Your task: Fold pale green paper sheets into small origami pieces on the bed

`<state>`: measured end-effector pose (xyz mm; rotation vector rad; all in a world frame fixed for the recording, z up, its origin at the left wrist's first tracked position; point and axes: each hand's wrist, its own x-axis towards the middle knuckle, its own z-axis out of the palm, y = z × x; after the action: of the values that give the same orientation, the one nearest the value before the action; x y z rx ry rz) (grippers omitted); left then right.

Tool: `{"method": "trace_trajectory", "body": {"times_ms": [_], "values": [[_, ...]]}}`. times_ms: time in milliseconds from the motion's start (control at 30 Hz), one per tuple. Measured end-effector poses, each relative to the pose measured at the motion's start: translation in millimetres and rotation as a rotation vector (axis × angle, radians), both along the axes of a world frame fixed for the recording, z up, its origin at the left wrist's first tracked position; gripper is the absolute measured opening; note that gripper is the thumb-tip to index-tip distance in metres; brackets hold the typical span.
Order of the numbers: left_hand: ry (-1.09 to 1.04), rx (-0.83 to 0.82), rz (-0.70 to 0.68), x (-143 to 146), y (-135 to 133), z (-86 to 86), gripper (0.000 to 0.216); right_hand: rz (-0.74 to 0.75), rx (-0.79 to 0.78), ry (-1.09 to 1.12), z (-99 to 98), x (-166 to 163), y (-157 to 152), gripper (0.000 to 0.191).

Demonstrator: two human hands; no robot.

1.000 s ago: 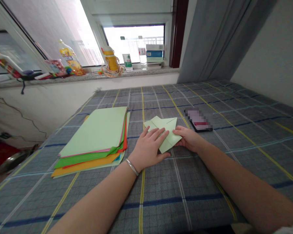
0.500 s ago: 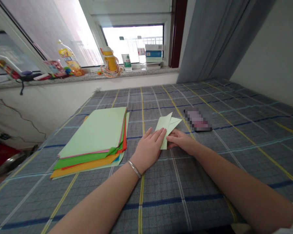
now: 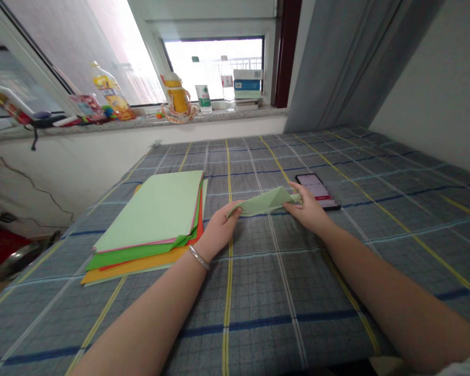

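This is looking like a bedroom in a home. A grey plaid bed sheet (image 3: 282, 292) is covering the wide soft surface that is filling the lower frame. Along the top, a window (image 3: 215, 62) is letting in daylight over a stone sill (image 3: 141, 122), which is carrying household clutter: a yellow drink bottle (image 3: 109, 96), a yellow flask (image 3: 176, 94), a water bottle (image 3: 201, 96) and small boxes (image 3: 247, 86). A grey curtain (image 3: 348, 62) is hanging at upper right. Cracks are running across the plaster wall (image 3: 31, 183) at left. A phone (image 3: 315, 188) and a stack of coloured paper (image 3: 152, 219) are lying on the bedding, and a folded green paper (image 3: 264, 202) is being held just above it.
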<state>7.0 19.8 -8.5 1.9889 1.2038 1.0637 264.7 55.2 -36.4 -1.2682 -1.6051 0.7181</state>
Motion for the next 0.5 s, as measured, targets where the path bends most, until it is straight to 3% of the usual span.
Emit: {"method": "trace_trajectory", "body": {"times_ms": [100,267,400,500], "values": [[-0.272,-0.174,0.069,-4.5,5.5,-5.0,0.037,0.048,-0.033,0.127,5.4,-0.6,0.2,0.034],[-0.584,-0.42,0.142,-5.5,10.1,-10.5,0.044,-0.001,-0.134,0.238,11.7,-0.5,-1.1,0.031],[-0.645,-0.52,0.194,-0.9,11.1,-12.5,0.04,0.054,-0.206,0.307,13.1,-3.7,-3.7,0.032],[-0.529,-0.507,0.243,-1.2,10.4,-9.8,0.038,0.067,-0.302,0.279,15.1,-6.1,-6.6,0.035]]}}
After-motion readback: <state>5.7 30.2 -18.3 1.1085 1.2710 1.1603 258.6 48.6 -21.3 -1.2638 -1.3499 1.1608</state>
